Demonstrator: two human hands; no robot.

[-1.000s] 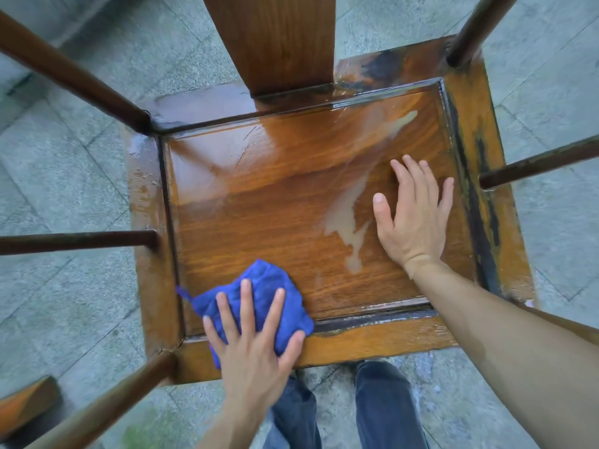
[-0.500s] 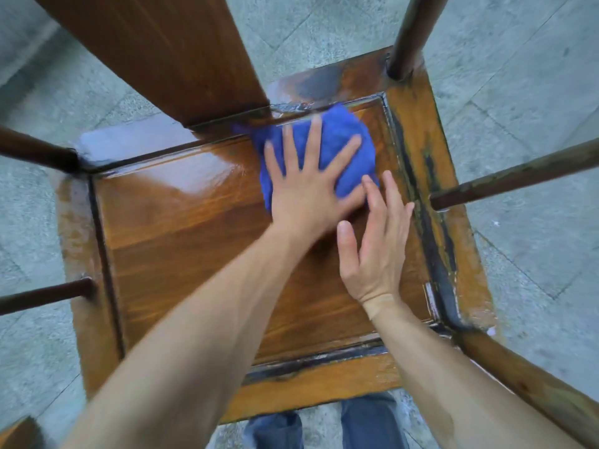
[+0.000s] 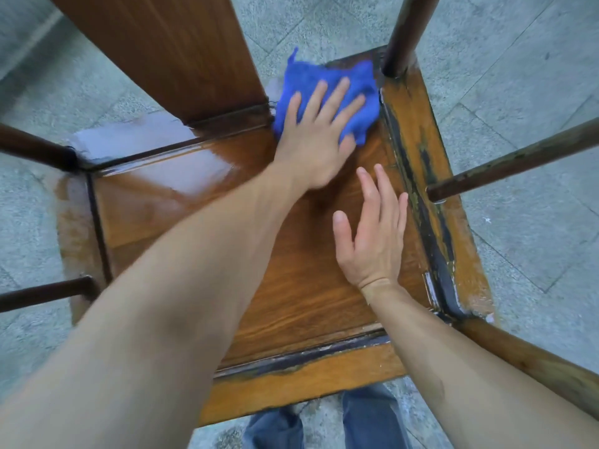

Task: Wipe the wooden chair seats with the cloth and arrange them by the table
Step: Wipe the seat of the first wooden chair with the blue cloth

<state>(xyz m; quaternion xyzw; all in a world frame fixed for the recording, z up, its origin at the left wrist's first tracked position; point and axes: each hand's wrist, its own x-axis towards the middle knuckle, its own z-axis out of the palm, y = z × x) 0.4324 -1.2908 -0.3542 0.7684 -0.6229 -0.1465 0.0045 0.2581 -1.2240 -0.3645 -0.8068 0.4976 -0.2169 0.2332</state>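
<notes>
Wiping step underway: the left hand [image 3: 319, 137] presses flat, fingers spread, on the crumpled blue cloth [image 3: 327, 92] in the far right corner of the glossy brown wooden chair seat [image 3: 291, 254]. The right hand [image 3: 372, 234] braces open and empty beside it. Next, I'd judge, sweep toward the wet left side.

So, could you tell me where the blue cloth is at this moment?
In the head view, the blue cloth lies at the seat's far right corner, pressed flat under the left hand, between the backrest board and the rear right post.
</notes>
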